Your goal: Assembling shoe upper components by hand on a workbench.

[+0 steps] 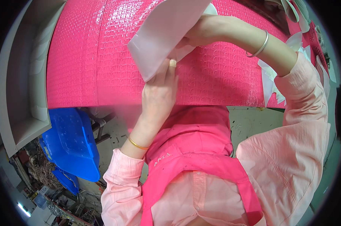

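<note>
A pale, translucent white sheet (161, 41), curved and pointed at its near corner, is raised over the pink table (121, 83). My left hand (159, 92) is closed on the sheet's near edge; a small tan wrap covers one fingertip. From the right, my right hand (202, 32) reaches in with bent fingers and grips the sheet's right side. Part of that hand is hidden behind the sheet.
A grey-white open box (6, 94) stands along the table's left side. Below it is a blue plastic bin (74, 139). Cut white pieces (269, 81) lie at the table's right end, and rolled pale sheets (287, 9) rest at the far right.
</note>
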The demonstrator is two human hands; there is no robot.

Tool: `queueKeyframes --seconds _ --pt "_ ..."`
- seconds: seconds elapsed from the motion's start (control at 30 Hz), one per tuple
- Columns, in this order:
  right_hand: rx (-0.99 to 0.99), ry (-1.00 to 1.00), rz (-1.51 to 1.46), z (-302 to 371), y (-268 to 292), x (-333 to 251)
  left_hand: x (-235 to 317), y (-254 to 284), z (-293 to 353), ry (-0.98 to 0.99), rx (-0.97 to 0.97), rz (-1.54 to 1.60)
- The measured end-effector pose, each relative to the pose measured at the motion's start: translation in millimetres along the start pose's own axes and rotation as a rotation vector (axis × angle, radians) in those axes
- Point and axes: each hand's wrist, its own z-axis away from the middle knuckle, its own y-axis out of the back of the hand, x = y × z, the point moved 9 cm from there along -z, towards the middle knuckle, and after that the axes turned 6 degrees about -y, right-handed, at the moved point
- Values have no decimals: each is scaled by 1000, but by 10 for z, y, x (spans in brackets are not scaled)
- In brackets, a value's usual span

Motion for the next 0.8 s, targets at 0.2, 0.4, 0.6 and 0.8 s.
queueKeyframes --seconds 0.2,0.4,0.6,0.8 --pt "117 71 209 -173 -181 117 -11 -55 -30 64 -20 -42" --pt "-93 -109 309 -100 -127 -33 76 -174 -154 181 -100 -199" --pt "-95 108 371 -234 -122 200 167 -219 -180 101 0 -126" --pt "-187 25 465 -166 -201 164 292 -303 -302 54 -49 -285"
